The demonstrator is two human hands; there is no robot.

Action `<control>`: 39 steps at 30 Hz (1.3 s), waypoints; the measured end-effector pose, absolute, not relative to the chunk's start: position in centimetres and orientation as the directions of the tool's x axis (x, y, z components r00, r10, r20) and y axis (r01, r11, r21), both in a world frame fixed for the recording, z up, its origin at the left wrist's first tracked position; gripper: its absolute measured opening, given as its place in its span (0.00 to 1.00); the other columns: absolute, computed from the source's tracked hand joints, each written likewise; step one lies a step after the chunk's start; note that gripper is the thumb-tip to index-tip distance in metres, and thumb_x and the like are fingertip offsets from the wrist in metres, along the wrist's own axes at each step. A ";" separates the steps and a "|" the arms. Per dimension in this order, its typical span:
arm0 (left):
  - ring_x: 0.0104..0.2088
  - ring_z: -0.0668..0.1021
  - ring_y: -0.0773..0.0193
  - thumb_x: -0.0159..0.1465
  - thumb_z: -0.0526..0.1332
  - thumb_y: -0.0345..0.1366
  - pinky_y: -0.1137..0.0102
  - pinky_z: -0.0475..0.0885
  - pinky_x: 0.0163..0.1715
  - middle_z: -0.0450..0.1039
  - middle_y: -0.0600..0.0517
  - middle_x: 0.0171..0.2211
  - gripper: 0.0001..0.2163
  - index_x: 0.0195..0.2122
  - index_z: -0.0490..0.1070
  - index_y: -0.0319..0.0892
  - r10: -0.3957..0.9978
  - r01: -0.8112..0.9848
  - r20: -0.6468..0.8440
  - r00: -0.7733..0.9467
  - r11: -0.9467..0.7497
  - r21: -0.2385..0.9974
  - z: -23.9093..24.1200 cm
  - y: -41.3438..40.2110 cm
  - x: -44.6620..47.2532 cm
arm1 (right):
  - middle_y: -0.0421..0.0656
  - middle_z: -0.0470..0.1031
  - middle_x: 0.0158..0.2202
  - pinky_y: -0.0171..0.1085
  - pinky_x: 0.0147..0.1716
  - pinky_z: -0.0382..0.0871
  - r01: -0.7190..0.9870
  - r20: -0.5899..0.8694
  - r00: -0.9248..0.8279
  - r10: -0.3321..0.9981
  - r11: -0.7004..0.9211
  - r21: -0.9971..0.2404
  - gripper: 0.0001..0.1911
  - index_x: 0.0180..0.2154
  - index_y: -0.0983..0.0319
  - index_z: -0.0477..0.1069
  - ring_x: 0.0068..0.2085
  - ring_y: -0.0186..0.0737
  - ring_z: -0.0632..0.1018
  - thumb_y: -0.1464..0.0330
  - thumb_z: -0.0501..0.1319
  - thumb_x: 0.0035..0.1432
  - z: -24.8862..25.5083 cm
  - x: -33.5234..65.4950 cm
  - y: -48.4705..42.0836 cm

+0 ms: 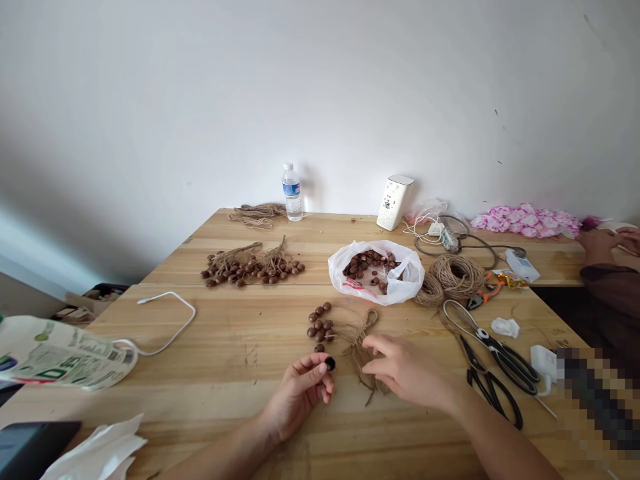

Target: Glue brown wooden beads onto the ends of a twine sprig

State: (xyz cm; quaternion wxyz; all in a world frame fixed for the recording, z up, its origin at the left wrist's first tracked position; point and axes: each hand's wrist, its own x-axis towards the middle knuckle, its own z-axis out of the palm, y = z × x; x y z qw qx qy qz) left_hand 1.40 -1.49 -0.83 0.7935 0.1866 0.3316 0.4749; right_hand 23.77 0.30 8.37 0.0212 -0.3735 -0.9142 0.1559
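My left hand (304, 385) is closed, pinching a dark, almost black round nut (329, 363) between thumb and forefinger. My right hand (403, 370) lies over a bundle of brown twine (361, 347), its fingers stretched and apart; its thumb is hidden. At the top, this bundle forms a knotted loop (370, 319). Several glossy brown nuts (320, 325) sit just left of the twine, with thin strands running toward them. Beyond my hands, a white plastic bag (340, 283) stands open with loose brown nuts (367, 263) inside.
Finished-looking nut-and-twine clusters (250, 267) lie back left, before loose twine (257, 215) and a water bottle (292, 193). Twine coils (456, 277), pliers (485, 293) and black-handled scissors (510, 363) are at right. Another person's hands (600, 243) are far right. A white cable (187, 320) lies left.
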 end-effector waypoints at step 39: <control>0.20 0.75 0.68 0.49 0.71 0.33 0.75 0.69 0.18 0.74 0.52 0.22 0.11 0.32 0.75 0.37 0.870 -0.618 -0.362 0.334 0.492 0.613 -0.7 -1.5 1.4 | 0.46 0.69 0.33 0.37 0.36 0.63 0.604 -0.035 -0.796 0.604 0.790 -0.105 0.10 0.26 0.66 0.71 0.39 0.42 0.67 0.78 0.56 0.58 2.7 20.8 1.6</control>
